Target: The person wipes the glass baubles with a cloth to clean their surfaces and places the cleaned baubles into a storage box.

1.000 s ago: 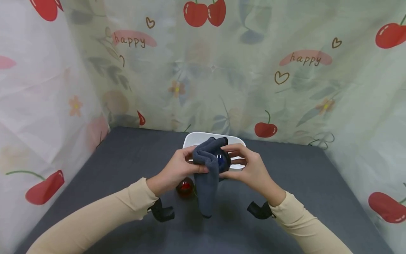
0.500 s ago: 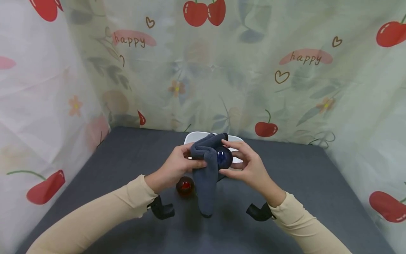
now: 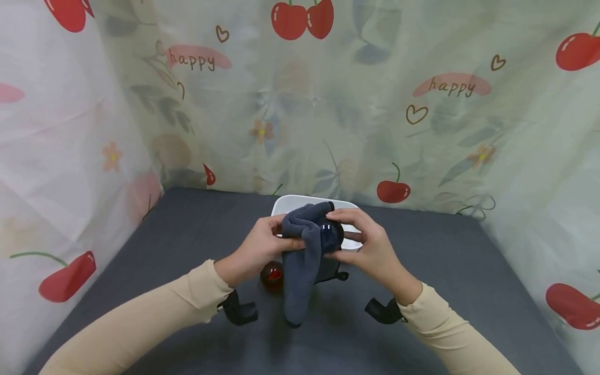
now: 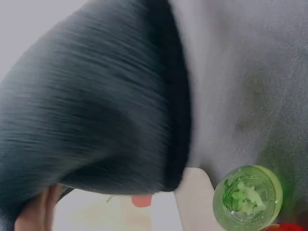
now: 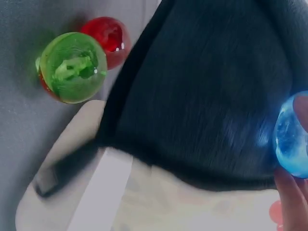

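Note:
My left hand (image 3: 260, 246) grips a folded dark grey cloth (image 3: 300, 271), whose lower end hangs over the table. Between the thumb and fingers of my right hand (image 3: 367, 238) is a clear blue ball (image 3: 332, 235), its left side pressed against the cloth. The right wrist view shows this blue ball (image 5: 290, 142) at its right edge, beside the broad dark cloth (image 5: 202, 96). In the left wrist view the cloth (image 4: 91, 101) is motion-blurred and hides most of the left hand. A black-edged hanging loop (image 3: 343, 276) sticks out from the cloth's lower right.
A red ball (image 3: 272, 276) sits on the dark grey table (image 3: 211, 219), left of the cloth. Beside it, a green ball (image 5: 72, 70) shows in the right wrist view. Behind the hands stands a white tray (image 3: 283, 204). A patterned curtain (image 3: 314, 130) surrounds the table.
The cloth's hanging end has swung slightly left, and its corner with the loop has come into view at the right. Both hands stay nearly in place, rubbing cloth and ball together slightly.

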`<state>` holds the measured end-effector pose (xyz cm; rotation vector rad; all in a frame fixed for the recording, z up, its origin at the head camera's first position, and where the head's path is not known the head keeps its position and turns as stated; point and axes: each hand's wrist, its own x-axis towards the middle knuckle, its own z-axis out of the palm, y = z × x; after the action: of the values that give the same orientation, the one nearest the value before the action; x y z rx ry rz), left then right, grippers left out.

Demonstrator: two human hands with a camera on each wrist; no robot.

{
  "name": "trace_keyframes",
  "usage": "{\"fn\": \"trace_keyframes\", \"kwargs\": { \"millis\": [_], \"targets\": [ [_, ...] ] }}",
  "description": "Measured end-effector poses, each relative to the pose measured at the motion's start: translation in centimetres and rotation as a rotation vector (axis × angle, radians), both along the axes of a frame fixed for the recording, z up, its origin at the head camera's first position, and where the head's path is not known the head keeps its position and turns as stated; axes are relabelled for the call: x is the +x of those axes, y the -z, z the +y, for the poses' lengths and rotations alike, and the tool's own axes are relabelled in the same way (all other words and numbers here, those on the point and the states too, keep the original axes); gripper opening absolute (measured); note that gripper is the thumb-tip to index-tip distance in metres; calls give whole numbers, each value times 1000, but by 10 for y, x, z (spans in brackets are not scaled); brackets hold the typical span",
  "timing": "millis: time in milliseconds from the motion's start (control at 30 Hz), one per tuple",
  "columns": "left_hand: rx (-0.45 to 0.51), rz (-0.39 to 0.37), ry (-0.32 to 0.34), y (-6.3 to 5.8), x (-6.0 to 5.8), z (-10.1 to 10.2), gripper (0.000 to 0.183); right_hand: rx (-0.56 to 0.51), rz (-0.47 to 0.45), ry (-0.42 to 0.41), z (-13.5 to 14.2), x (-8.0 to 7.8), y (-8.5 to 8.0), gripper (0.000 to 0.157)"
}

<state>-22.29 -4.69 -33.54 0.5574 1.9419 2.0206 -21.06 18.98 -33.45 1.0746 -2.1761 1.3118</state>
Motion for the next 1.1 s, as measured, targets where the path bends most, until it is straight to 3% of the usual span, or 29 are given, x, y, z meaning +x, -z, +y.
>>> {"fn": "trace_keyframes", "kwargs": {
  "millis": [167,400,633,833,1100],
  "targets": [
    [-31,-28,78,1,-1,2,56,-22,-78,-59,-2,1,7,64],
    [-60,15,-3,1,0,1,46,-46,-81,-14,0,3,9,67],
    [-49,3,9,-4,1,-6,49,-70,-83,-25,0,5,9,70],
    [-36,28,-22,-9,0,-22,48,-84,-109,8,4,5,9,71],
    [-56,54,-74,-11,-1,-51,59,-90,-209,98,11,-1,12,68]
  ]
}}
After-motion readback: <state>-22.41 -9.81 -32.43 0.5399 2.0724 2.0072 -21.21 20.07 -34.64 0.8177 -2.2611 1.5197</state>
